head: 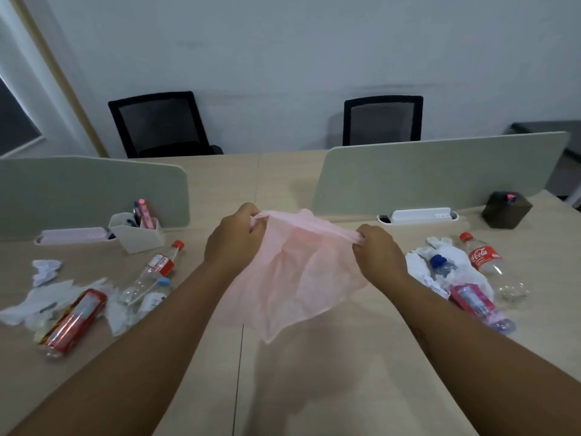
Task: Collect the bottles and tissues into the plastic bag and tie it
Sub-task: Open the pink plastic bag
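Plastic bag: thin, pink, translucent. It is held over the middle of the desk, with its top edge pulled into a taut band between the two hands. The body hangs below them. I cannot tell whether its lowest corner touches the desk.
Left hand: fingers curled, pinching the left end of the bag's top edge, back of the hand towards the camera.
Right hand: fingers curled, pinching the right end of the same edge, a little lower in the view than the left hand.
Red-label bottle: lying on its side at the far left, on the left tissues, well apart from the left hand.
Red-cap bottle: clear, lying down, just left of the left forearm.
Blue-cap bottle: lying against the red-cap bottle.
Crumpled tissue: alone, behind the left tissues.
Right tissues: a white heap just right of the right wrist.
Dark-blue-cap bottle: lying on the right tissues.
Coca-Cola bottle: clear, red cap, lying to the right of the heap.
Pink-label bottle: lying beside the right forearm.
Pen holder: white, with pens in it, behind the left bottles.
Dark holder: at the far right of the desk.
Dividers: grey-green panels on both sides behind the desk.
Chairs: two, black mesh backs, at the far side.
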The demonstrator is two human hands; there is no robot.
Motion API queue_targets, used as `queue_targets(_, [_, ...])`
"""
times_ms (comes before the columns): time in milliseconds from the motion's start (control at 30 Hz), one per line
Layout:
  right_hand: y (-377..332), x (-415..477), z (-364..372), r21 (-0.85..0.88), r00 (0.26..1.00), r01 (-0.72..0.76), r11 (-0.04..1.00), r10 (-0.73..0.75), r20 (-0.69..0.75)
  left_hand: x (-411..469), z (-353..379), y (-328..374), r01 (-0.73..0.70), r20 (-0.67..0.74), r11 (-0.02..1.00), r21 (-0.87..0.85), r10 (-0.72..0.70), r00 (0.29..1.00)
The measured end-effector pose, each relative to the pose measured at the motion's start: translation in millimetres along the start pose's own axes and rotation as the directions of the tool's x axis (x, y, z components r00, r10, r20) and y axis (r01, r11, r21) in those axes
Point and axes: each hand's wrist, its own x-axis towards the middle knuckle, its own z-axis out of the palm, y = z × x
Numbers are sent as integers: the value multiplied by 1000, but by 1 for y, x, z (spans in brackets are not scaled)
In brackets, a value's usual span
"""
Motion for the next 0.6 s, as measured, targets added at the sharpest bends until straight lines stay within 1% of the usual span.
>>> queue_targets(33, [-4, 2, -3, 27, 1000, 2, 1000, -2, -11, -3, -1, -2, -72, -43, 992, 108, 77, 996])
queue_targets(67, [-10, 4, -5, 43, 1000, 17, 999, -16, -15, -6, -1, -2, -166, -84, 964, 208, 187, 979])
queue_targets(100, [-17, 5, -8, 53, 999, 41, 998, -40, -20, -8, 2, 1, -262, -102, 919, 296, 303, 948])
queue_targets(133, [-24, 6, -11, 63, 997, 71, 995, -70, -31, -7, 5, 6, -328, -100, 870, 368, 387, 916])
queue_targets(167, [-30, 6, -14, 72, 994, 103, 992, -100, -46, -6, 7, 14, -365, -77, 826, 431, 436, 897])
queue_targets(233, [-38, 8, -20, 68, 986, 151, 986, -146, -74, -1, 11, 28, -408, 20, 759, 507, 463, 886])
queue_targets(267, [-39, 10, -23, 49, 983, 165, 985, -160, -87, 2, 9, 34, -400, 36, 768, 500, 443, 896])
queue_targets(300, [-38, 13, -26, 22, 981, 171, 985, -168, -96, 5, 5, 39, -365, 21, 807, 465, 402, 915])
queue_targets(333, [-35, 16, -29, -6, 981, 166, 986, -166, -103, 9, 0, 41, -310, -21, 851, 424, 351, 936])
queue_targets(367, [-30, 18, -33, -27, 982, 152, 988, -154, -110, 13, -7, 42, -259, -74, 875, 408, 314, 946])
queue_targets(433, [-18, 24, -39, -61, 987, 107, 992, -113, -113, 20, -22, 41, -190, -132, 884, 428, 269, 954])
queue_targets(500, [-9, 27, -44, -60, 991, 84, 995, -90, -100, 23, -32, 37, -181, -129, 906, 382, 246, 961])
queue_targets(533, [-7, 29, -47, -35, 991, 90, 995, -93, -100, 20, -35, 38, -215, -128, 904, 370, 278, 952])
queue_targets(567, [-6, 30, -50, 0, 990, 104, 995, -103, -101, 15, -34, 41, -284, -129, 877, 388, 357, 925])
queue_targets(600, [-6, 31, -53, 35, 987, 128, 991, -123, -103, 12, -30, 47, -361, -107, 825, 436, 445, 889])
